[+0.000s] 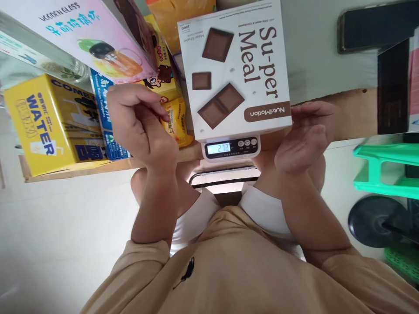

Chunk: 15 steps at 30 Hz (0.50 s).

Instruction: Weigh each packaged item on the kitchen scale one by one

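Note:
A white Su-per Meal box (229, 65) with chocolate squares printed on it sits on a small white kitchen scale (231, 148). The scale's lit display appears to read 272, and its platform is hidden under the box. To the box's left is my left hand (140, 120), its fingers half curled with a gap to the thumb and nothing visible in them. It is in front of a small yellow packet (178, 120). My right hand (304, 135) is open by the box's lower right corner, fingers loosely stretched; whether they touch the box I cannot tell.
On the left of the table stand a yellow WATER box (49, 126), a blue toothpaste box (109, 117) and a pink glass-cup box (88, 39). A dark phone (376, 28) lies at the upper right. A green stool (386, 168) is on the floor at right.

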Each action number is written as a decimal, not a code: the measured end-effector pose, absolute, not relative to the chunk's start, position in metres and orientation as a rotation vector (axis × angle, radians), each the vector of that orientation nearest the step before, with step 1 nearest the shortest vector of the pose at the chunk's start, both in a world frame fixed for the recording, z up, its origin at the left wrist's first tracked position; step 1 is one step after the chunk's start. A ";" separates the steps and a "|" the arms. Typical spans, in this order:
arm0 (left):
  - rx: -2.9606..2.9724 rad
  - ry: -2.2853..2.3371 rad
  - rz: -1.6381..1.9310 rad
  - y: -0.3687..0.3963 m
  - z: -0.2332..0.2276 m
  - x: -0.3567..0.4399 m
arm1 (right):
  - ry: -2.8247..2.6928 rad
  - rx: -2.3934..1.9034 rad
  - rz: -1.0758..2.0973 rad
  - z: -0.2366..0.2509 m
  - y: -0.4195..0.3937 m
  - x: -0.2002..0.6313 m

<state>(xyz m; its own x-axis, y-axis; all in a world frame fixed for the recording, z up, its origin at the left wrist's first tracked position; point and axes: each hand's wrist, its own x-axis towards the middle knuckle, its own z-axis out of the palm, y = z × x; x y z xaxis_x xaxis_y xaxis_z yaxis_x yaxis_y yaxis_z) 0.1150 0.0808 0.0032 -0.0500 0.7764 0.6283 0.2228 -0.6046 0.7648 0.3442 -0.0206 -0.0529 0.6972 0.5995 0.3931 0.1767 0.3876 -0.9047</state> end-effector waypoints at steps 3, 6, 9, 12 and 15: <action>1.825 1.023 1.758 0.082 0.000 0.113 | -0.767 -1.189 0.326 -0.054 -0.021 0.344; 1.722 1.030 1.773 0.077 -0.001 0.117 | -0.777 -1.167 0.333 -0.054 -0.023 0.343; 1.675 0.997 1.750 0.071 0.003 0.122 | -0.804 -1.171 0.327 -0.054 -0.024 0.344; 1.674 0.983 1.804 0.069 0.006 0.125 | -0.786 -1.195 0.316 -0.053 -0.023 0.347; 1.794 1.082 1.862 0.071 0.005 0.127 | -0.767 -1.198 0.296 -0.052 -0.023 0.348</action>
<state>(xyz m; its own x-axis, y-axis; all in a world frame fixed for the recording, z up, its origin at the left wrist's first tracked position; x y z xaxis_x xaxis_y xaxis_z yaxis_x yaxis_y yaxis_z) 0.1267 0.0714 0.0050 -0.1469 0.7012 0.6977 0.2589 -0.6535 0.7113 0.3482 -0.0226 -0.0515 0.7172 0.5868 0.3760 0.1816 0.3635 -0.9137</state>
